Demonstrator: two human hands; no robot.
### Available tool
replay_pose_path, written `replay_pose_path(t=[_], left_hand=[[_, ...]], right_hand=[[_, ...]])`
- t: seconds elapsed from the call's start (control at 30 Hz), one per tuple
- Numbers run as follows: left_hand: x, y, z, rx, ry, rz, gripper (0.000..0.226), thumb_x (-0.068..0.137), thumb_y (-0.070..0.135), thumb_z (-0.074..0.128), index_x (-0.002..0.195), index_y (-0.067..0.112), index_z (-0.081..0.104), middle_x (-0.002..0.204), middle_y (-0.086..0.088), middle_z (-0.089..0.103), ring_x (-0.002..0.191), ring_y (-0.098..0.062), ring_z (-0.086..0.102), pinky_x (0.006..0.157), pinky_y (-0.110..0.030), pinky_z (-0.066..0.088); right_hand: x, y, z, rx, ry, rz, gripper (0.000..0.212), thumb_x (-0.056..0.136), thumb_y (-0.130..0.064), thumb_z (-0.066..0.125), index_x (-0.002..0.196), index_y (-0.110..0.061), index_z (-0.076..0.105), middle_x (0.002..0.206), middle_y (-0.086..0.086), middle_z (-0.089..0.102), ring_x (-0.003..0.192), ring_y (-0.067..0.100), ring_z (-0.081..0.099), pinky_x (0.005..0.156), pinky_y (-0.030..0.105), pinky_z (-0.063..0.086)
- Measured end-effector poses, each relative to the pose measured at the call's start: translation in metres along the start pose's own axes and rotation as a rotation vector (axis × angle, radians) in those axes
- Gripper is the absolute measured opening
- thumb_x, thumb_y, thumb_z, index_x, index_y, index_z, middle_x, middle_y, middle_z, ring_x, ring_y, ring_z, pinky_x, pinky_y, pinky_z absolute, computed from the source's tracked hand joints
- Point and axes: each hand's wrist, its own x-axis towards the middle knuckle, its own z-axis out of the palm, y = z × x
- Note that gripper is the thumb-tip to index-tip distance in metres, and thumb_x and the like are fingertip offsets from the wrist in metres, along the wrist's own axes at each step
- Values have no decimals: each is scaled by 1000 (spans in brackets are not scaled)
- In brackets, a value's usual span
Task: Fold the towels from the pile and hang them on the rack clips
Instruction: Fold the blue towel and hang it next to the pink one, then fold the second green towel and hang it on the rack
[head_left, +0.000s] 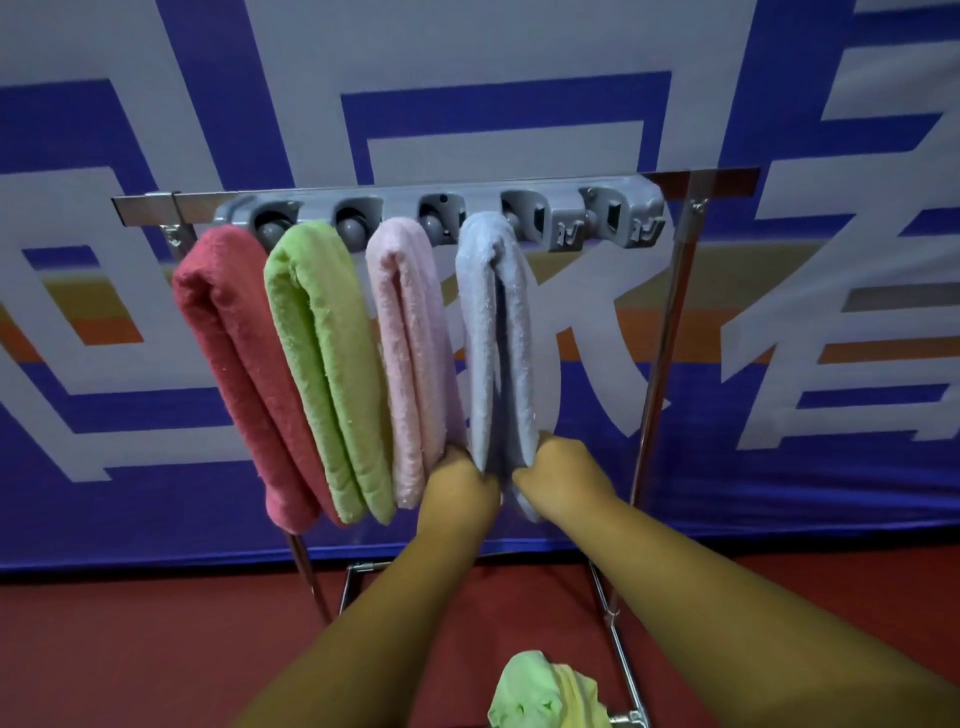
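A grey clip rail (566, 218) is fixed along the top bar of a metal rack. Folded towels hang from its clips, left to right: red (234, 353), green (322, 353), pink (410, 353) and light blue (498, 338). My left hand (460, 483) grips the lower left end of the light blue towel. My right hand (558, 480) grips its lower right end. The rightmost clip (613, 213) holds nothing. A crumpled light green towel (540, 691) lies low at the bottom edge, on the rack's base.
The rack's right upright (670, 332) stands just right of my right hand, its left upright (311, 577) shows below the red towel. Behind hangs a blue and white banner (779, 104). The floor (156, 649) is red.
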Motion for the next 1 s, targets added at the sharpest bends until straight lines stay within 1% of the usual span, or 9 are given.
replay_pose_path(t=[0.1,0.17,0.27,0.47,0.67,0.77,0.83,0.93,1.0], left_hand=[[-2,-13,4,27,21,14,48,98,19,64,142,5,51,126,-18,68,117,-38,67,92,-34,52],[0,-19,7,52,61,49,37,93,16,67,126,2,58,112,-18,74,103,-40,73,85,-38,59],[0,-24,9,117,66,65,24,92,15,66,113,3,60,99,-17,77,93,-39,74,75,-46,60],[-9,-26,5,201,18,63,29,96,31,60,117,11,58,109,-15,75,102,-42,72,84,-49,58],[-21,-46,11,234,-57,23,36,88,50,63,103,18,53,100,-3,68,90,-33,68,81,-46,58],[-22,-66,21,253,-122,9,42,86,53,67,104,18,51,103,-1,65,94,-30,67,79,-43,56],[-20,-81,32,230,-177,-2,41,87,49,68,105,16,53,106,-3,66,95,-30,67,82,-45,59],[-17,-109,54,209,-269,-34,29,87,40,66,101,16,56,104,-7,70,92,-33,70,84,-47,61],[-13,-133,75,198,-334,-49,30,81,42,62,97,18,57,99,-9,75,87,-33,75,82,-48,63]], right_hand=[[-7,11,19,14,-26,13,28,98,-36,64,120,-19,66,104,7,76,86,29,74,71,42,64],[-12,16,30,11,-30,17,32,101,-43,61,122,-19,65,102,6,75,84,29,73,65,39,59],[-16,21,41,18,-28,17,33,101,-36,65,128,-16,61,106,9,73,86,30,69,63,35,51],[-24,24,51,11,-58,61,33,98,-31,67,123,-13,53,101,7,63,90,34,69,75,45,61],[-26,40,66,2,-128,118,36,95,-26,73,123,-14,53,105,4,60,97,32,70,72,38,53],[-24,53,77,52,-127,165,21,96,-23,70,108,-15,55,102,4,60,89,30,64,72,35,49],[-22,64,87,98,-142,214,15,93,-21,69,101,-11,61,97,6,69,86,33,70,73,37,56],[-18,85,112,188,-208,272,15,88,-18,64,88,-6,74,84,16,80,83,37,80,77,50,67],[-18,99,132,256,-265,332,16,91,-17,62,82,-10,73,85,14,82,80,34,81,72,45,66]])
